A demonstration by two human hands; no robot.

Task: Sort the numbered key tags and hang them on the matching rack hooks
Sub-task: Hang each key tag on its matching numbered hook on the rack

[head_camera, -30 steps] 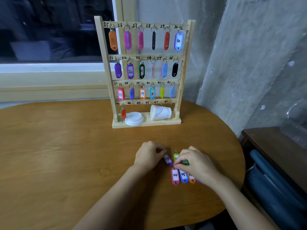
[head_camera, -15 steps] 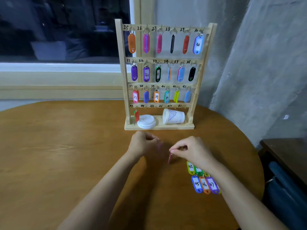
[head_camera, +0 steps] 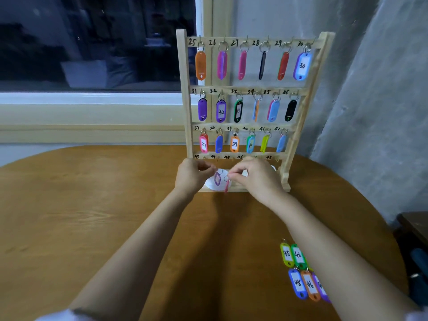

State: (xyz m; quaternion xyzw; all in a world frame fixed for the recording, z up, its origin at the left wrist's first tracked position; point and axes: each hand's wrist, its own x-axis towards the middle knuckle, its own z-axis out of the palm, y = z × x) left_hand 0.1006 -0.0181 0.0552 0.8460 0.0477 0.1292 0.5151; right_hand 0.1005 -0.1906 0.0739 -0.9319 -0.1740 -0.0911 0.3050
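Hanging these looks easiest one at a time; the left hand pinches a purple tag dangling below its fingertips; the right hand pinches a pink tag beside it; each ring should rise to the hooks just above the knuckles.

Plain indoor room, home-like corner or small back room; cannot tell which. Round wooden table sits close to window, glass dark, wide pale sill below it. Right wall rough grey, unfinished look, like bare plaster or concrete. Wooden rack with hand-written hook numbers stands on table by wall, coloured key tags hanging from it. Dark side table at right edge. Light dim, indoor.
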